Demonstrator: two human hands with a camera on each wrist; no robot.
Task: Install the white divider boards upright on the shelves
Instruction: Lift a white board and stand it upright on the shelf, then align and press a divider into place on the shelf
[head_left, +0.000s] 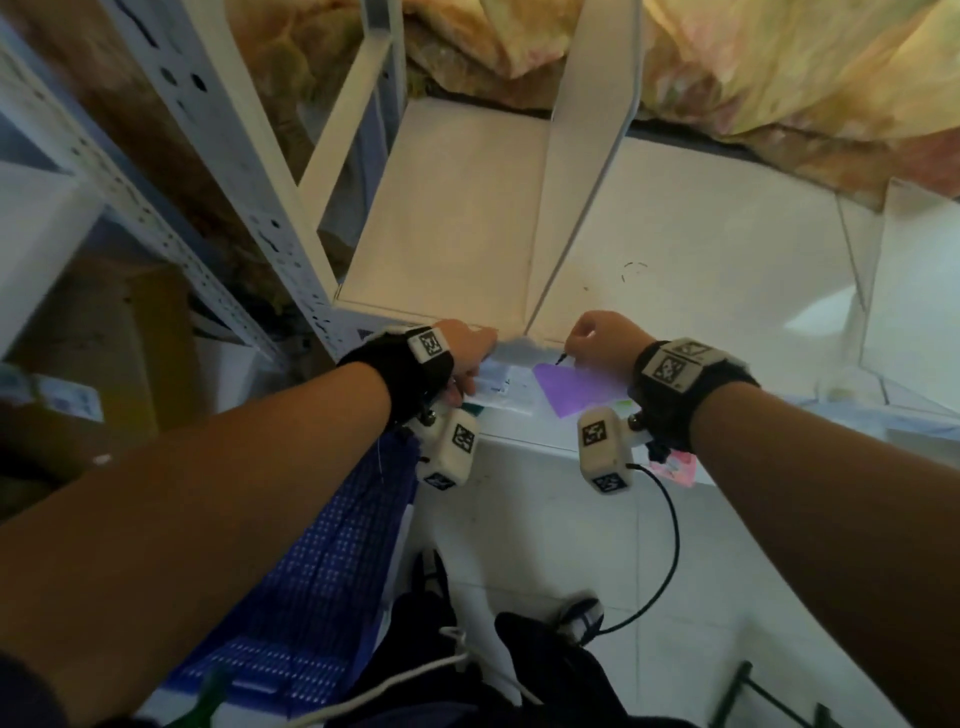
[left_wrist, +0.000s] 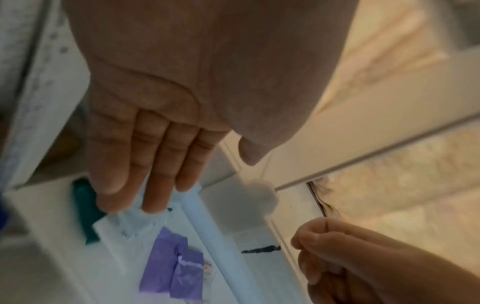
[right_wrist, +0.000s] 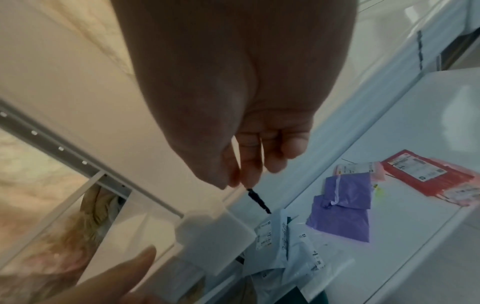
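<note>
A white divider board stands upright on the white shelf, running from its front edge to the back. A white plastic clip sits at the board's front foot on the shelf lip. My left hand hangs over the front edge just left of the clip, fingers straight and holding nothing. My right hand is just right of the clip and pinches a small black screw, its tip pointing at the clip.
On the shelf below lie purple bags, red packets and white mailers. A perforated metal upright stands at the left. A blue mesh basket and a black cable are near my legs.
</note>
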